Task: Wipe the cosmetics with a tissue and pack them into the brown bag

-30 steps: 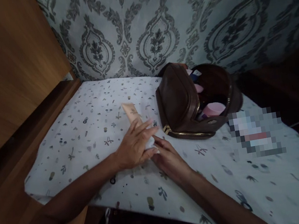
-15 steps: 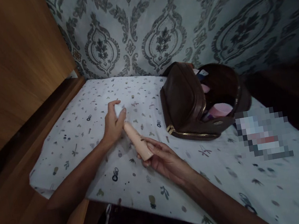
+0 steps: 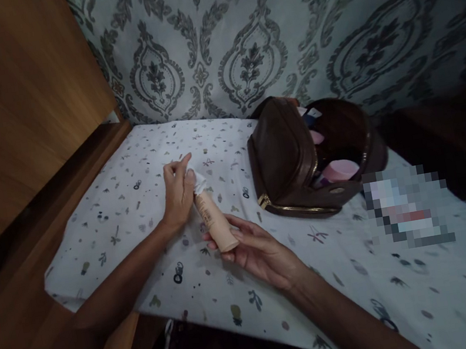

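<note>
A beige cosmetic bottle [image 3: 219,228] with small dark print on its side is held at a slant over the bed-like padded surface. My right hand [image 3: 263,247] wraps its fingers and thumb around the lower end. At the upper end, my left hand [image 3: 177,192] pinches a small white piece [image 3: 197,179] that looks crumpled, like a tissue or wipe. That white piece meets the bottle's top and hides it. Whether a cap lies under it I cannot tell.
An unzipped brown leather bag [image 3: 286,156] stands to the right, with a pink cup-like item [image 3: 339,171] inside. Beyond it lies a pixelated item [image 3: 408,207]. The surface has a white patterned cover [image 3: 139,255]. A wooden cabinet [image 3: 19,97] borders the left, a patterned wall [image 3: 197,43] the back.
The bottle has turned in my right hand, so more of its print faces up. My left fingers have shifted on the white piece, and more of it shows at the bottle's top.
</note>
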Motion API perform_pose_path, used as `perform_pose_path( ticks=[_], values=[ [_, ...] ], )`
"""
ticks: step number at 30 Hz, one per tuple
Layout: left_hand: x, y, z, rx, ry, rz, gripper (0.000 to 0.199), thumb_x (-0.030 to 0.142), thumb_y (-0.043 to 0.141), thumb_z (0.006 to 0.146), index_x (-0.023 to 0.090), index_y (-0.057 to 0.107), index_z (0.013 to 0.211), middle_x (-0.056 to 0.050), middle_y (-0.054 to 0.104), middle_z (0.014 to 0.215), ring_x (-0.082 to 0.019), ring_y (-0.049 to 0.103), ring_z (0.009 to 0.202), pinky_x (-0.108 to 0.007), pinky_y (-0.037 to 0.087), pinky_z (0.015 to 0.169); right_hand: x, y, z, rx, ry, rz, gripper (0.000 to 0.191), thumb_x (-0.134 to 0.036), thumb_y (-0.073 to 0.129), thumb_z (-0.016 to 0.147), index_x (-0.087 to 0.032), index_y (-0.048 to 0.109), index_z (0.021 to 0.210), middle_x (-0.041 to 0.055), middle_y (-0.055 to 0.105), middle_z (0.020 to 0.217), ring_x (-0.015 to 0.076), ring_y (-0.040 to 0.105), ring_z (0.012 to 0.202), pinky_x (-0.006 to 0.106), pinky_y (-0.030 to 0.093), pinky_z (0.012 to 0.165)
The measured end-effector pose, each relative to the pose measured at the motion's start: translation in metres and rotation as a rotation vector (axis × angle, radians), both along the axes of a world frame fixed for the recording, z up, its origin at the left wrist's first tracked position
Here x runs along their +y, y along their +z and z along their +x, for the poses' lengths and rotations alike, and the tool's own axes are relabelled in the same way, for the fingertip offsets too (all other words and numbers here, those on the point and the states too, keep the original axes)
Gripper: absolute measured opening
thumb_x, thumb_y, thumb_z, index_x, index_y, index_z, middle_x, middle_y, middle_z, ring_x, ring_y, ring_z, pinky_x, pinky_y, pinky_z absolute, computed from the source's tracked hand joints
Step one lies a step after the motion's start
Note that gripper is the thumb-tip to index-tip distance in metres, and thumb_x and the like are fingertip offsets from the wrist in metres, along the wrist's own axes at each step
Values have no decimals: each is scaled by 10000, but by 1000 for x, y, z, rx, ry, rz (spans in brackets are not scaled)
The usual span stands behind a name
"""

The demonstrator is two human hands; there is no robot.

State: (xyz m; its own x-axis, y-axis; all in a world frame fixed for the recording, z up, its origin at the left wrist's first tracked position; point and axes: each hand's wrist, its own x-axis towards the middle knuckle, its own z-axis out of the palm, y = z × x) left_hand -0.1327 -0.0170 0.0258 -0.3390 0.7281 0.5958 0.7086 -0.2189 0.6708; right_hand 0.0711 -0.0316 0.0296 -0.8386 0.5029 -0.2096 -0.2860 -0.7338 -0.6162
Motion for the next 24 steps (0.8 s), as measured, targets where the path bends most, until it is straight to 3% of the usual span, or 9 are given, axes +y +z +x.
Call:
perform_pose_path(
  ticks=[5,10,14,19,24],
  values=[
    [-7,-6,14,137,-65,-16,586,552,229,1036,257,533,1441,-78,418,1138,-224,444,1144,-416,372,1088,4,0,2,4,-76,-64,447,-244,815,736,-221,650,1150,101,738,1078,220,702,981,285,537,720],
    [-26,-5,41,313,-273,32,542,440,314,1046,290,337,1567,-106,439,1181,-253,452,1129,-414,430,990,8,-10,1,1,-190,-82,349,-274,846,708,-246,710,1029,20,733,985,160,673,828,254,548,682],
    [-33,-3,49,416,-333,107,613,462,360,1032,287,220,1602,-111,453,1173,-248,466,1045,-392,461,910,9,-16,0,24,-260,-46,374,-302,894,683,-248,729,1014,-11,725,968,122,649,791,237,562,687],
    [-19,3,25,368,-193,99,571,510,348,1025,232,352,1523,-135,429,1276,-283,442,1207,-455,401,1051,7,-10,0,49,-78,41,317,-264,849,761,-222,741,1056,12,708,967,114,672,785,206,558,643],
    [-4,5,-2,-50,-40,47,544,602,358,995,190,395,1348,-151,452,1347,-268,424,1315,-438,333,1136,2,-5,-2,36,6,90,416,-286,836,782,-217,716,1174,47,699,996,134,685,823,189,532,611]
  ],
)
